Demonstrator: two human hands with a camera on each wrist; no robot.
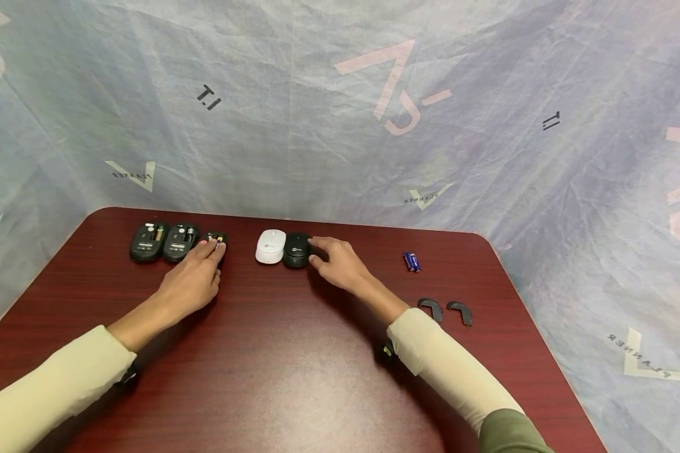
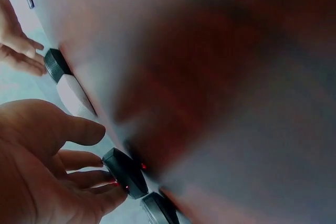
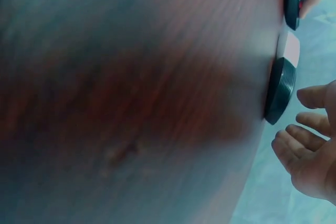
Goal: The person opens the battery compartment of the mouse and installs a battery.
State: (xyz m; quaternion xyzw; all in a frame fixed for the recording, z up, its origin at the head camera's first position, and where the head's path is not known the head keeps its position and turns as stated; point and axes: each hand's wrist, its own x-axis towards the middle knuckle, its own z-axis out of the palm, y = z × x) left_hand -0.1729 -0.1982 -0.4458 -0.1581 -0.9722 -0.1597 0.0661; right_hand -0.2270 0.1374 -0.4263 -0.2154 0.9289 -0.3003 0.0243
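Note:
My left hand (image 1: 189,277) rests its fingertips on a black computer mouse (image 2: 126,174) at the back left of the table. That mouse lies underside up, mostly hidden by the fingers in the head view; small red glows show by it in the left wrist view. My right hand (image 1: 342,264) is beside a black mouse (image 1: 297,250) that sits right side up, its fingertips close to the right edge and the thumb apart. A white mouse (image 1: 271,245) stands directly left of that one, also upright.
Two more black mice (image 1: 147,245) lie underside up at the far left, battery compartments uncovered. Blue batteries (image 1: 412,262) lie at the right. Two curved dark covers (image 1: 430,308) are nearer, beside the right forearm. A printed cloth (image 1: 294,113) hangs behind the table (image 1: 272,377).

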